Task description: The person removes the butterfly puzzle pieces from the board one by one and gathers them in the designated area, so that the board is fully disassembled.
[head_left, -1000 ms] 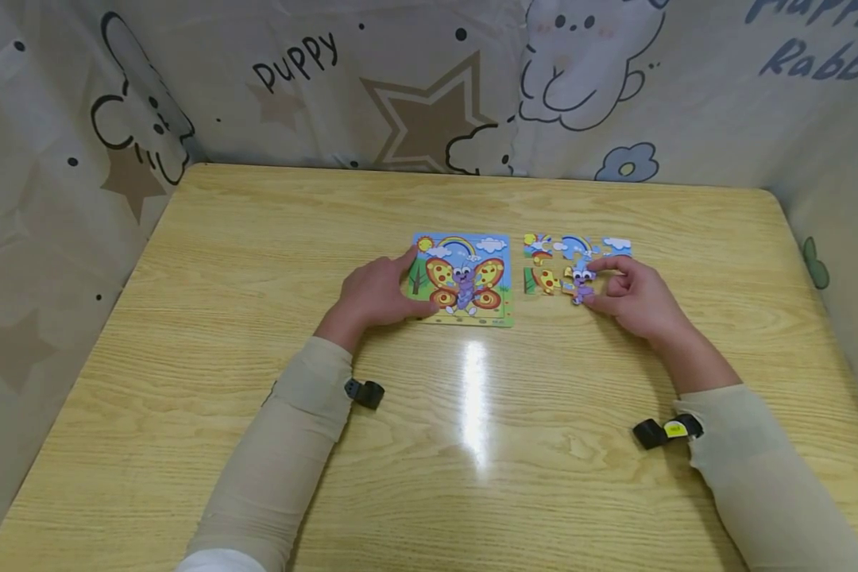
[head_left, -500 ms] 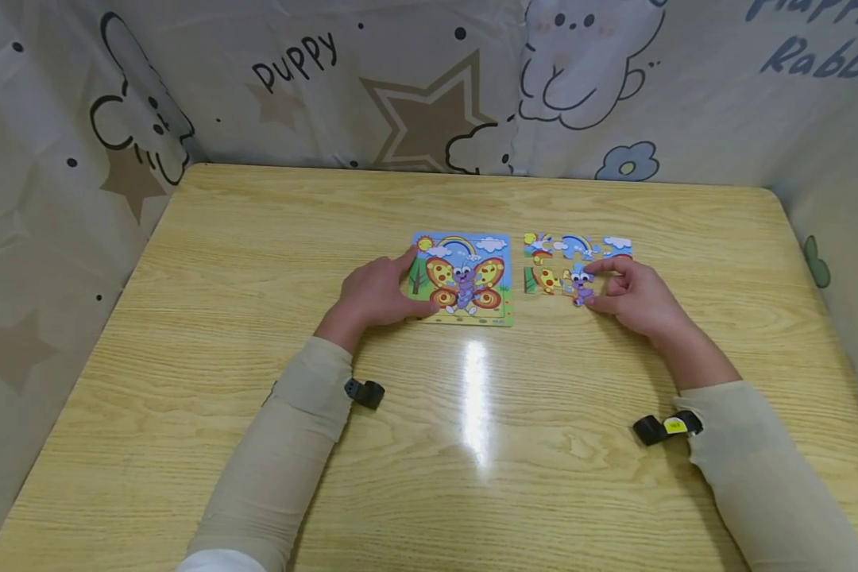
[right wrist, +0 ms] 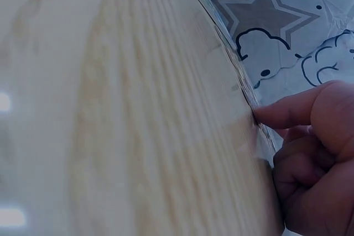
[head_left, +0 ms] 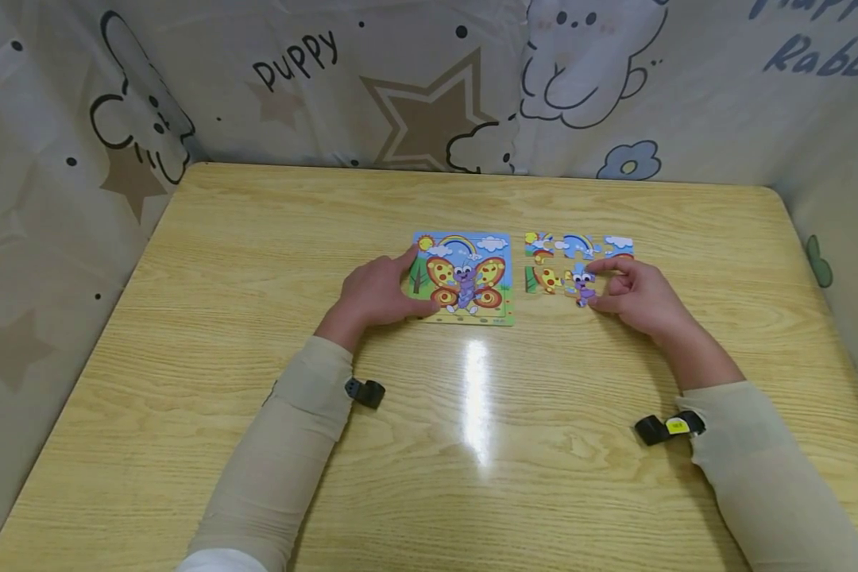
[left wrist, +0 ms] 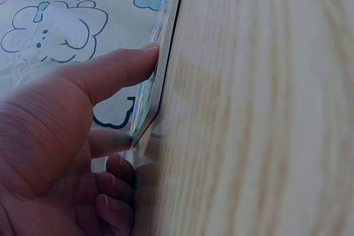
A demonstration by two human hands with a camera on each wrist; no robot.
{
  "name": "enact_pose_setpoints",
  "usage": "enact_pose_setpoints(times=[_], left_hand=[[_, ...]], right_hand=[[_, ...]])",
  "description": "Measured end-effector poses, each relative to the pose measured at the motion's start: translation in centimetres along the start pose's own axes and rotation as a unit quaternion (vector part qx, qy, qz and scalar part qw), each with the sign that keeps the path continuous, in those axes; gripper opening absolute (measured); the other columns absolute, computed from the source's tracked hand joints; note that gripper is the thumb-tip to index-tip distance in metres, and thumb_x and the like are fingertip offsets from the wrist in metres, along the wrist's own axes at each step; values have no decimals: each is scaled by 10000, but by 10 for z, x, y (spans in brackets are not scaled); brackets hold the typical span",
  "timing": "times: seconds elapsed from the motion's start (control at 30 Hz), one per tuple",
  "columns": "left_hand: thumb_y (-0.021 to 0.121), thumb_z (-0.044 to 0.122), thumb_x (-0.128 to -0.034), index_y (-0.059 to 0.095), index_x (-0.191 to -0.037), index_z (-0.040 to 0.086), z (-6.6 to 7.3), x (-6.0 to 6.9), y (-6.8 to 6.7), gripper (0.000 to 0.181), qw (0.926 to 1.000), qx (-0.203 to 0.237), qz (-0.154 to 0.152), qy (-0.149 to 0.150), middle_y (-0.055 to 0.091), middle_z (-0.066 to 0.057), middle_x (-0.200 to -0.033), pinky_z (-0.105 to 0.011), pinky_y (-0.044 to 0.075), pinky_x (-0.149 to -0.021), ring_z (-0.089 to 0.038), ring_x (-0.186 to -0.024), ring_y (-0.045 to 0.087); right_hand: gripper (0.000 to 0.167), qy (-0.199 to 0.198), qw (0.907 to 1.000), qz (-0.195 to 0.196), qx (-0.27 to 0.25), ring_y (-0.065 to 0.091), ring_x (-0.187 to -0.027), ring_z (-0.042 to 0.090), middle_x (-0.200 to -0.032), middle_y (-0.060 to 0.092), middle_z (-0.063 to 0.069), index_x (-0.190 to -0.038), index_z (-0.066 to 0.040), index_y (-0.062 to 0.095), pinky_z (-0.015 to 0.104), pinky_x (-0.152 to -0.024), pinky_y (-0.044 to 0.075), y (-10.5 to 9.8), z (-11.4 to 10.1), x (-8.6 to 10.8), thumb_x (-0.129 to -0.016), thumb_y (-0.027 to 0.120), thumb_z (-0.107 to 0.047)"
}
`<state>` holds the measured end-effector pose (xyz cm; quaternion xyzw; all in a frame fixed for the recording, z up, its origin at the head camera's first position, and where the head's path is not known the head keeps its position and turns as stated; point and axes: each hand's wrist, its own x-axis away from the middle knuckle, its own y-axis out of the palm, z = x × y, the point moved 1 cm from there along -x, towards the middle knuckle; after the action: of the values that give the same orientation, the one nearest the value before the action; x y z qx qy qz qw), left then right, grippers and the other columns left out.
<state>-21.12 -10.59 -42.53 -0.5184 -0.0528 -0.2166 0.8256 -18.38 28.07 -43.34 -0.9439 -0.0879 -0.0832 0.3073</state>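
Note:
A square butterfly picture puzzle board (head_left: 472, 278) lies flat on the table. My left hand (head_left: 379, 290) holds its left side, thumb on the near part and index finger by the far left corner. In the left wrist view the thumb (left wrist: 124, 70) touches the board's edge. Right of the board, several loose jigsaw pieces (head_left: 577, 245) lie in two rows. With thumb and index finger, my right hand (head_left: 639, 298) pinches a jigsaw piece (head_left: 581, 284) showing the butterfly's purple body and face. The piece lies at or just above the table; which, I cannot tell.
The wooden table (head_left: 429, 508) carries a bright light reflection before the board. A printed cloth (head_left: 415, 87) with cartoon animals and stars hangs behind the table and at its sides. Each wrist wears a small black camera (head_left: 367, 393).
Neither hand visibly shifts its place; the right thumb and index finger stay on the butterfly body piece, and the left hand stays at the board.

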Motion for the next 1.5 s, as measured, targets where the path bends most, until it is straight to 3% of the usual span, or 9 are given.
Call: enact_pose_setpoints(times=[0.17, 0.3, 0.63, 1.0, 1.27, 1.5], left_hand=[[718, 650, -790, 216, -1610, 224, 0, 1, 0, 1052, 10000, 22, -5, 0, 517, -150, -1415, -465, 444, -879, -319, -1208, 527], [721, 651, -786, 221, -1608, 225, 0, 1, -1, 1053, 10000, 30, 29, 7, 524, -150, -1407, -461, 449, -867, -316, -1195, 536], [716, 656, -787, 216, -1609, 231, 0, 0, 0, 1052, 10000, 46, 15, -10, 521, -151, -1403, -453, 447, -866, -307, -1182, 537], [719, 655, -788, 205, -1609, 233, 0, 0, 0, 1057, 10000, 30, 15, -28, 516, -156, -1412, -449, 446, -876, -311, -1184, 533], [718, 658, -789, 204, -1609, 234, 1, 0, -2, 1057, 10000, 9, -15, -37, 522, -165, -1405, -449, 453, -857, -318, -1173, 542], [715, 658, -791, 204, -1609, 237, 2, 0, -1, 1052, 10000, -31, -17, -2, 535, -163, -1385, -447, 456, -848, -315, -1152, 552]], right_hand=[[438, -1, 9992, 404, 1, 331, -554, 155, -641, 338, -2, -1304, -55, 602, 331, -570, 314, 8, -8, 3, -890, 745, -70], [433, -199, 9985, 507, -79, 312, -533, 157, -617, 306, -6, -1296, -54, 614, 330, -557, 318, 19, -18, 4, -889, 757, -94], [465, -435, 9983, 374, -130, 304, -521, 158, -604, 337, 9, -1283, -67, 625, 346, -539, 300, 47, -36, 0, -868, 802, -176], [508, -704, 9973, -104, -187, 335, -536, 165, -627, 358, 19, -1287, -28, 598, 345, -573, 316, 70, -53, -12, -847, 820, -153], [565, -633, 9976, -238, -119, 344, -540, 171, -628, 379, 18, -1333, -28, 575, 346, -571, 319, 83, -65, -15, -844, 824, -166], [567, -571, 9978, -248, 242, 383, -510, 183, -611, 436, 18, -1357, -63, 568, 334, -500, 311, 90, -70, -20, -870, 798, -239]])
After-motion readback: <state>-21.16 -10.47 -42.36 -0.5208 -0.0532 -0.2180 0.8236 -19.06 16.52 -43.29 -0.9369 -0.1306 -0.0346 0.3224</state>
